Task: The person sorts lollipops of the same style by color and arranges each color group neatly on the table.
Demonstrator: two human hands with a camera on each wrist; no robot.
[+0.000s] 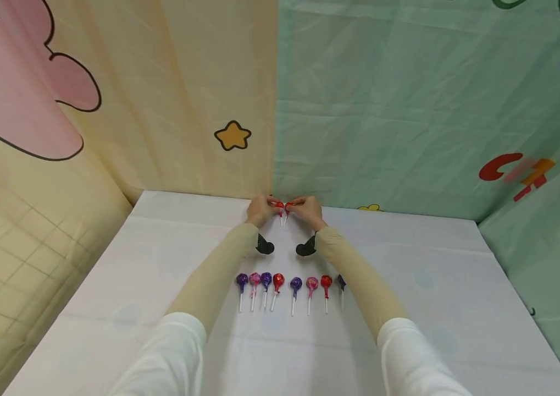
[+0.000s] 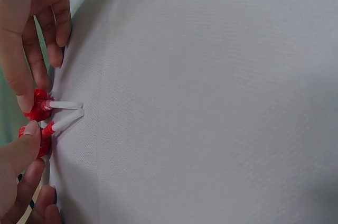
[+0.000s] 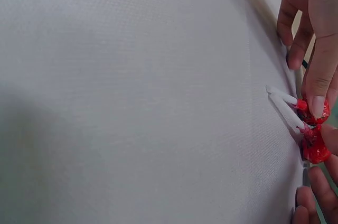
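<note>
At the far edge of the white table, my left hand [image 1: 260, 210] pinches a red-wrapped lollipop [image 2: 45, 143] by its head. Just beside it, my right hand [image 1: 308, 210] pinches a second red lollipop [image 3: 316, 151] in the same way. The two heads are side by side. Both white sticks point back toward me, and their ends come together in a narrow V, as the wrist views show. Thumb and fingers cover part of each wrapper.
Nearer to me, lollipops lie in two groups: purple [image 1: 242, 280], pink and red on the left, similar ones on the right. A dark lollipop [image 1: 342, 284] is partly behind the right forearm. Curtains [image 1: 232, 165] rise behind the table [image 1: 126, 264]. Black mounts [image 1: 265, 246] hang at the wrists.
</note>
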